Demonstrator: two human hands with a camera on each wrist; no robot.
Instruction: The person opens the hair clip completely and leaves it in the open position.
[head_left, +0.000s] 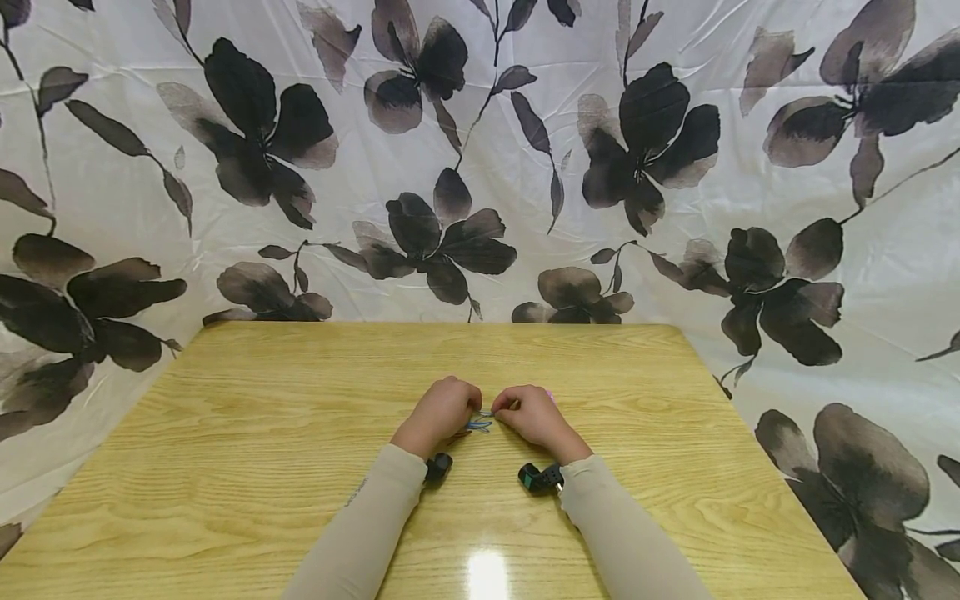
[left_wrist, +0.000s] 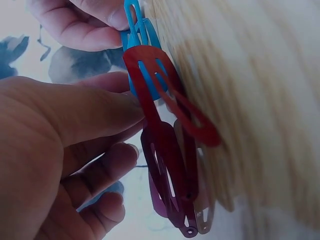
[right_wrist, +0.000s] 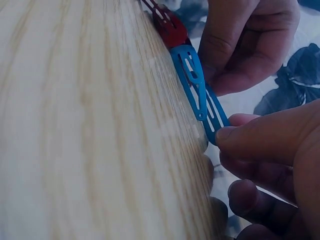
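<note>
Blue snap hair clips (right_wrist: 189, 75) overlap in front of a red snap clip (left_wrist: 160, 120), close to the wooden tabletop. My left hand (head_left: 442, 408) pinches a blue clip between thumb and forefinger, beside the red one; the exact contact is partly hidden. Facing it, my right hand (head_left: 531, 414) pinches the near end of a blue clip (right_wrist: 217, 117) with thumb and forefinger. Below the red clip in the left wrist view are a dark purple clip (left_wrist: 159, 187) and a beige clip (left_wrist: 205, 220). From the head view the clips look tiny between the hands.
The wooden table (head_left: 300, 367) stretches out on all sides of the hands. A small pink thing (head_left: 550, 394) shows just behind the right hand, mostly hidden. Behind the table hangs a white flowered cloth (head_left: 540, 208).
</note>
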